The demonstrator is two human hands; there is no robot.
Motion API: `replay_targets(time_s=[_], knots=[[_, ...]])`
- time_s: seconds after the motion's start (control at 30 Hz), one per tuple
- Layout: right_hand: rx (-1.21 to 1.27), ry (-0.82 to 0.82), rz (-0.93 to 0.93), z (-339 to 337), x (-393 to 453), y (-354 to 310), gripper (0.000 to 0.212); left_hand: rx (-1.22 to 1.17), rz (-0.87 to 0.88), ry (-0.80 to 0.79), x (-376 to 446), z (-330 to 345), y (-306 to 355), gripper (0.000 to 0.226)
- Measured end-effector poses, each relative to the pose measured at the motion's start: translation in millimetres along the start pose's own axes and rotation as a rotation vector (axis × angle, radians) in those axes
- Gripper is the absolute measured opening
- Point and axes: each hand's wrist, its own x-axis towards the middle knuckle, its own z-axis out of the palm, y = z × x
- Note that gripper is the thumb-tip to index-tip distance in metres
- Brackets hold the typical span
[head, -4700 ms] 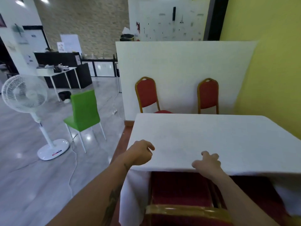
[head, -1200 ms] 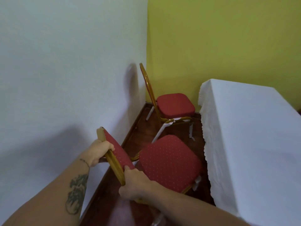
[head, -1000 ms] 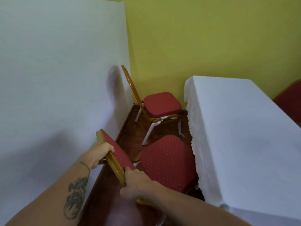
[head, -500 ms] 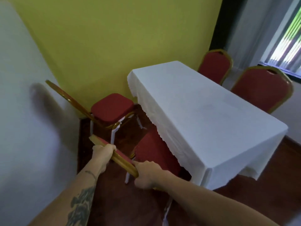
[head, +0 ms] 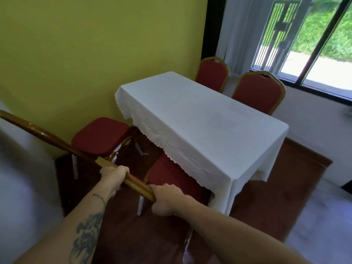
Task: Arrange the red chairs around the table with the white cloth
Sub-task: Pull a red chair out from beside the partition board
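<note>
A table with a white cloth (head: pixel 202 119) stands against the yellow wall. My left hand (head: pixel 114 177) and my right hand (head: pixel 166 197) both grip the gold-framed back of a red chair (head: pixel 169 176), whose seat reaches partly under the cloth's near long edge. A second red chair (head: pixel 101 136) stands to its left, its seat short of the table and its gold back leaning toward the white partition. Two more red chairs (head: pixel 212 75) (head: pixel 257 92) stand upright on the table's far side by the window.
A white partition (head: pixel 21 183) closes the left side. The yellow wall (head: pixel 85 54) is behind the table's far end. A window with a curtain (head: pixel 297 35) is at the right. Dark wood flooring (head: pixel 274 187) meets pale tiles at the right.
I walked around the table to its other long side and took the chair's back in both hands. In the last second its seat has slid further under the cloth.
</note>
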Motion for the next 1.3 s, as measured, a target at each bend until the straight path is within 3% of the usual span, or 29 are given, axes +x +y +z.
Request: replay_targets(time_s=[0.27,0.6,0.73,0.9,1.03,1.13,1.3], knots=[[-0.016,0.005,0.075,-12,43,-21,0.057,0.087,0.007,-0.073,35,-9,34,0.058],[0.09,0.044,0.053,-42,135,-36,0.092,0.21,0.07,-0.119,91,4,78,0.05],[0.089,-0.042,0.005,-61,168,-28,0.104,0.278,0.059,-0.125,118,5,93,0.016],[0.146,-0.098,-0.05,-71,192,-26,0.098,0.295,0.048,-0.114,136,16,116,0.017],[0.102,-0.123,-0.071,-81,201,-13,0.102,0.296,0.045,-0.115,141,27,119,0.048],[0.059,-0.111,-0.069,-86,203,0,0.103,0.269,0.067,-0.126,142,36,116,0.058],[0.001,-0.137,-0.074,-98,212,4,0.106,0.24,0.042,-0.189,139,37,125,0.04]])
